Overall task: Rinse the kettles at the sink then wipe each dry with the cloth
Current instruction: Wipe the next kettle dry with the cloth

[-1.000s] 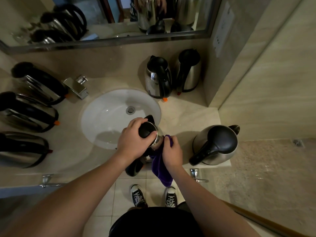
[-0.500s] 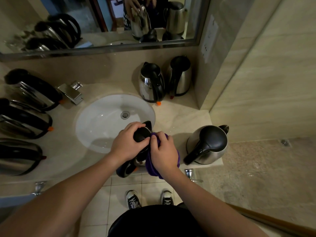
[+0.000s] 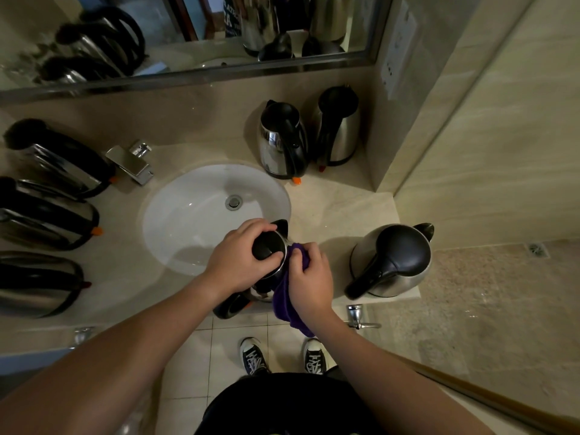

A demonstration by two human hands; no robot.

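We wipe a steel kettle with a purple cloth at the front edge of the desk.

Our left hand (image 3: 240, 263) grips the held kettle (image 3: 270, 250) from above, fingers curled over its black lid, just in front of the white sink (image 3: 188, 215). Our right hand (image 3: 309, 282) presses the purple cloth (image 3: 282, 296) to the kettle's side, fingers bunched around the fabric, whose end hangs past the desk (image 3: 339, 202) edge. One kettle (image 3: 392, 262) stands to the right, two (image 3: 282, 139) behind the sink, and three (image 3: 47, 211) to the left.
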